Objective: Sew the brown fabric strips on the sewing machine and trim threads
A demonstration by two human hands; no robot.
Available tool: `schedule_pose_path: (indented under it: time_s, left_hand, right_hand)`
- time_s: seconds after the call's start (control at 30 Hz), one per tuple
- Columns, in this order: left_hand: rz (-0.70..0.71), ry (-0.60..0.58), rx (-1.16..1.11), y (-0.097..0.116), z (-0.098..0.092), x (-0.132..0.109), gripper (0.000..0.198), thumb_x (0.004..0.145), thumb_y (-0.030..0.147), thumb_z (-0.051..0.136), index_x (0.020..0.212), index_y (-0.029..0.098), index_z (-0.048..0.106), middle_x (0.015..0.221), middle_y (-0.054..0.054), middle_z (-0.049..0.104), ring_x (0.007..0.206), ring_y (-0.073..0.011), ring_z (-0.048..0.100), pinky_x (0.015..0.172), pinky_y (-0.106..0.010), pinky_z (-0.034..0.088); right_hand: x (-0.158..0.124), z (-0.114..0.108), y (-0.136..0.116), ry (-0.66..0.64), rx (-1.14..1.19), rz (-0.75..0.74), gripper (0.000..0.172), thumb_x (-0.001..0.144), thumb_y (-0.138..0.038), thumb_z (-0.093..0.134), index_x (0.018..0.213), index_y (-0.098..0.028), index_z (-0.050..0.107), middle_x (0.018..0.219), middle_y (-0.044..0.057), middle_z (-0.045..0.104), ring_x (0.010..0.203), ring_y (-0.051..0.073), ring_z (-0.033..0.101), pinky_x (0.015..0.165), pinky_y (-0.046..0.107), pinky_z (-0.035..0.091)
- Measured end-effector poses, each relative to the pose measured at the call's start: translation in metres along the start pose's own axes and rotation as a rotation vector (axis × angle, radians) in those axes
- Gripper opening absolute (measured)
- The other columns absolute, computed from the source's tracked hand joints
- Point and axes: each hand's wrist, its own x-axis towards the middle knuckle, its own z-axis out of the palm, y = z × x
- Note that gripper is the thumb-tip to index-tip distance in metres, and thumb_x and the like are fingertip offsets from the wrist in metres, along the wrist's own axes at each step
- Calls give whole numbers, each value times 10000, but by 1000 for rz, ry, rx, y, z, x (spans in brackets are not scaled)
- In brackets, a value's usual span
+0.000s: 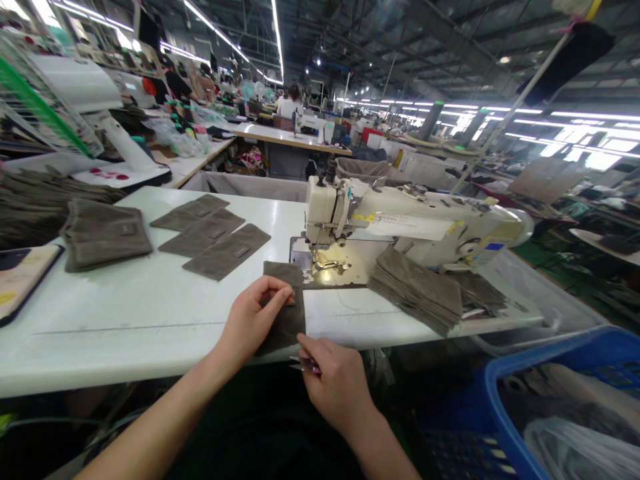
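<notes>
The left hand (263,310) pinches narrowly, contents unclear, over a dark brown rectangular fabric piece (290,323); below-right, the right hand (334,373) clasps small silver-bladed scissors (301,364).

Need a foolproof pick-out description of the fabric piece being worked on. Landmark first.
Find the cream sewing machine on the white table. Just left of its needle, near the table's front edge, lies a dark brown-grey fabric piece. Unlike the three overlapping pieces farther left, it has the left hand on it.
</notes>
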Motion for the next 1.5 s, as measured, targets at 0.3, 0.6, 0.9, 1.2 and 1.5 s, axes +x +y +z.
schedule_pose_path:
  time_s: [0.3, 0.6, 0.9, 1.2, 1.5]
  left_hand:
    - [276, -230, 265, -12, 2, -18, 160, 916, 226, 517, 818, 201, 641, 868, -41, 675, 847, -208, 632, 784, -347, 513]
    - [382, -218, 366, -23, 6, -27, 173, 955, 210, 499, 849, 188, 634, 973, -73, 666, 907, -223, 625, 819, -376, 519]
    - [314, -232, 247, -12, -1, -26, 200, 936, 275, 527, 797, 205, 653, 1002, -74, 681, 925, -224, 649, 835, -357, 530]
    - [458, -657, 178, 16, -12, -53, 189, 934, 305, 631, 773, 223, 687, 848, -18, 676, 817, -170, 629, 775, -277, 508]
    - [432, -263, 452, -21, 5, -46, 274, 872, 233, 626, 1134, 186, 689, 1106, -114, 685, 1003, -285, 621, 873, -432, 546]
  right_hand:
    - [28, -11, 9, 68, -45, 171, 101, 907, -178, 604, 931, -226, 689, 843, 1, 677, 750, 163, 642, 655, 245, 416]
    - [32, -7, 13, 143, -79, 242, 123, 951, -224, 493, 919, -200, 609, 877, 27, 659, 759, 180, 631, 644, 266, 405]
    - [21, -41, 20, 81, 124, 391, 473, 972, -482, 513, 576, -224, 502, 549, -35, 517, 567, 145, 523, 575, 263, 371]
    - [38, -9, 15, 29, -11, 209, 101, 918, -248, 626, 846, -228, 695, 836, -13, 627, 740, 136, 611, 652, 234, 416]
    - [38, -14, 19, 210, -23, 252, 158, 970, -258, 487, 862, -207, 589, 859, 18, 607, 749, 169, 599, 643, 266, 414]
